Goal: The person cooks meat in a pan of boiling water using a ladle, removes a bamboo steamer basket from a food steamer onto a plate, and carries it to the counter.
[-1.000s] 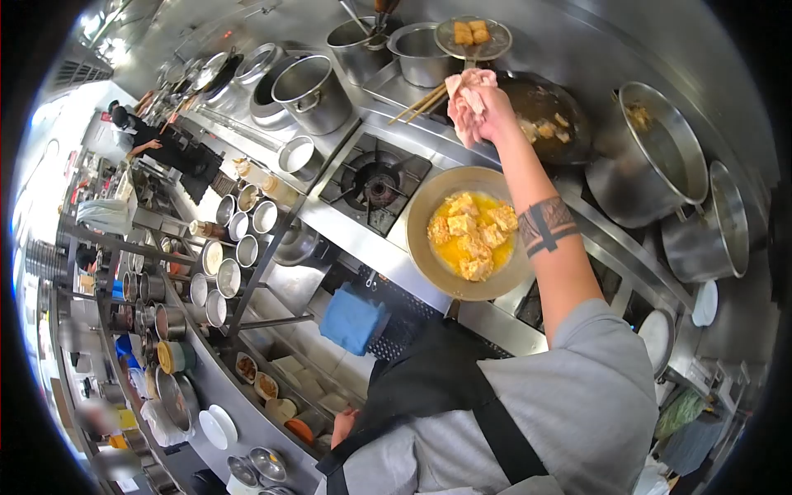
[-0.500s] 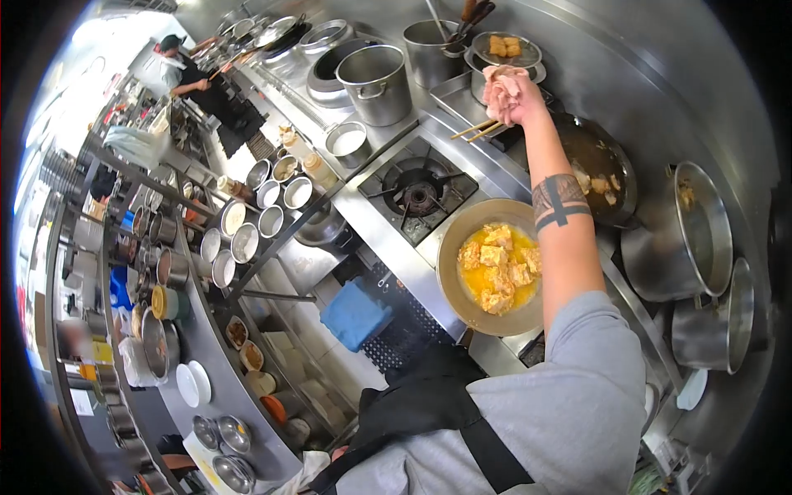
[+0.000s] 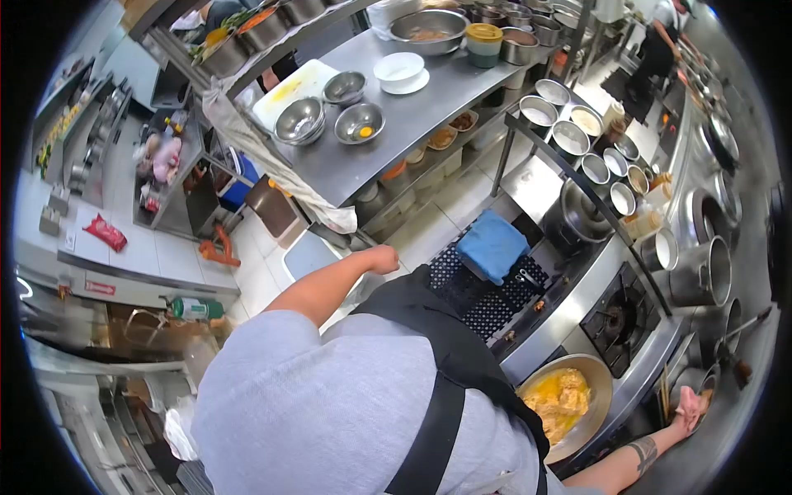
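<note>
At the lower right, my right hand [image 3: 686,415] is closed round floppy pink slices of raw meat [image 3: 691,401] beside a pot at the back of the stove. A pair of wooden chopsticks [image 3: 664,393] slants near that hand; I cannot tell whether the fingers touch it. Closer to my body, a wide pan [image 3: 600,373] contains browned, egg-coated pieces [image 3: 568,394] in yellow liquid. My left hand [image 3: 383,260] is a fist in the air in front of my apron, with nothing seen in it.
A blue cloth [image 3: 492,246] lies over something low above the dark floor mat. Behind it stands a steel counter [image 3: 346,169] with metal bowls [image 3: 360,124] and a white plate [image 3: 399,74]. Beyond the burner [image 3: 617,322] are stockpots [image 3: 701,272]. Another person [image 3: 656,45] stands far back.
My view has swung left, bringing the counter and my left arm into sight. The right hand still grips the raw meat, now seen at the lower right edge.
</note>
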The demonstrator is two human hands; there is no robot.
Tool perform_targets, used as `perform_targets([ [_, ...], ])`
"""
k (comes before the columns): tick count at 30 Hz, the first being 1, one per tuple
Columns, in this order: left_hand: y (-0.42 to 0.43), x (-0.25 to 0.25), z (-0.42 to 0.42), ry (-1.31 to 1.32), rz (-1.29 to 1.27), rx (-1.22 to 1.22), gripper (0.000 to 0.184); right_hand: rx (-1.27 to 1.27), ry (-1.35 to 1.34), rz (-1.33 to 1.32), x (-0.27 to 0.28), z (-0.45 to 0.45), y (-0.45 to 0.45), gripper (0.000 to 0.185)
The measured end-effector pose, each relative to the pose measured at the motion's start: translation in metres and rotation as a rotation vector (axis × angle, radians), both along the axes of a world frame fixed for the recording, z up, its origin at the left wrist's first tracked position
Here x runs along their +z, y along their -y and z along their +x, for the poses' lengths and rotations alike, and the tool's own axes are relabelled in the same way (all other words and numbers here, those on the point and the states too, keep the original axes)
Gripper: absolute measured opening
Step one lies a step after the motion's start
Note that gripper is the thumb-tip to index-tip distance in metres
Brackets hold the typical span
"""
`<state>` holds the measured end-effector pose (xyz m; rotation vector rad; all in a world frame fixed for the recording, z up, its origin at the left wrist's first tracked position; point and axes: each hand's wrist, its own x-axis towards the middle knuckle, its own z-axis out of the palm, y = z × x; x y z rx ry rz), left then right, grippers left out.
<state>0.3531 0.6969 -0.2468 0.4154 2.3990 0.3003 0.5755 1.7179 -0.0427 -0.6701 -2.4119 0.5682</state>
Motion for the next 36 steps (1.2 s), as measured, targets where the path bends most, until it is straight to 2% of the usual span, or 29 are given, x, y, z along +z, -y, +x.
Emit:
perform_targets([
  [1, 0.001, -0.003, 0.003, 0.024, 0.01, 0.026, 0.039, -0.066, 0.453, -0.099, 0.008, 0.003, -0.036, 0.024],
  [2, 0.003, -0.006, 0.004, 0.048, 0.016, 0.043, 0.04, -0.058, 0.45, -0.091, 0.007, 0.009, -0.05, 0.024],
  [7, 0.028, -0.007, 0.04, 0.101, -0.054, 0.048, 0.036, 0.071, -0.207, -0.219, -0.024, 0.025, -0.084, 0.016],
  [8, 0.039, -0.018, 0.048, 0.117, -0.073, 0.102, 0.036, -0.04, 0.129, 0.063, 0.012, 0.013, -0.027, 0.028],
  [9, 0.052, -0.029, 0.055, 0.131, -0.093, 0.155, 0.036, -0.086, 0.138, 0.071, 0.017, 0.005, -0.017, 0.026],
  [13, 0.079, -0.021, 0.063, 0.182, -0.207, 0.124, 0.037, -0.176, 0.352, 0.192, -0.014, 0.02, -0.053, 0.025],
  [16, 0.101, -0.045, 0.061, 0.137, -0.199, -0.05, 0.037, -0.17, 0.599, 0.353, -0.04, 0.025, -0.099, 0.034],
  [17, 0.103, -0.056, 0.058, 0.107, -0.179, -0.101, 0.034, 0.119, 0.343, -0.534, -0.021, 0.034, -0.098, 0.028],
  [18, 0.106, -0.065, 0.051, 0.068, -0.158, -0.146, 0.032, -0.015, 0.367, -0.133, -0.023, 0.034, -0.088, 0.026],
  [19, 0.101, -0.058, 0.044, 0.062, -0.155, -0.145, 0.032, -0.101, 0.353, -0.01, -0.016, 0.033, -0.068, 0.025],
  [21, 0.082, -0.025, 0.031, 0.064, -0.081, 0.001, 0.032, -0.219, 0.346, 0.068, -0.006, 0.037, -0.033, 0.021],
  [22, 0.078, -0.023, 0.028, 0.029, -0.006, 0.093, 0.033, -0.248, 0.332, 0.01, 0.001, 0.038, -0.007, 0.02],
  [24, 0.068, -0.011, 0.016, 0.05, 0.04, 0.103, 0.034, 0.296, -0.107, -1.244, 0.015, 0.072, -0.008, 0.017],
  [25, 0.064, -0.008, 0.009, 0.07, 0.079, 0.125, 0.035, 0.182, -0.286, -1.021, 0.022, 0.076, 0.08, 0.015],
  [26, 0.063, -0.007, 0.006, 0.107, 0.103, 0.187, 0.036, 0.827, -0.079, -1.132, 0.024, 0.083, 0.09, 0.016],
  [27, 0.067, -0.018, 0.002, 0.106, 0.116, 0.187, 0.036, 0.456, -0.13, -1.588, 0.041, 0.116, 0.111, 0.021],
  [28, 0.071, -0.037, 0.0, 0.116, 0.107, 0.135, 0.037, 0.56, -0.247, -1.976, 0.036, 0.161, 0.094, 0.053],
  [29, 0.076, -0.054, -0.001, 0.126, 0.098, 0.08, 0.038, 0.623, -0.258, -1.844, 0.104, 0.133, 0.222, 0.053],
  [30, 0.077, -0.057, -0.001, 0.147, 0.075, 0.082, 0.038, 0.346, 0.055, -1.828, 0.16, 0.105, 0.304, 0.038],
  [31, 0.082, -0.063, -0.002, 0.154, 0.091, 0.069, 0.038, 0.064, 0.354, -1.773, 0.192, 0.086, 0.363, 0.032],
  [32, 0.088, -0.07, -0.005, 0.181, 0.077, -0.027, 0.037, 0.071, 0.392, -1.628, 0.207, 0.077, 0.411, 0.032],
  [34, 0.096, -0.08, -0.005, 0.22, 0.085, -0.128, 0.037, 0.275, 0.358, -1.236, 0.215, 0.06, 0.498, 0.037],
  [36, 0.107, -0.083, -0.006, 0.267, 0.133, -0.144, 0.038, 0.504, 0.304, -0.562, 0.21, 0.033, 0.585, 0.045],
])
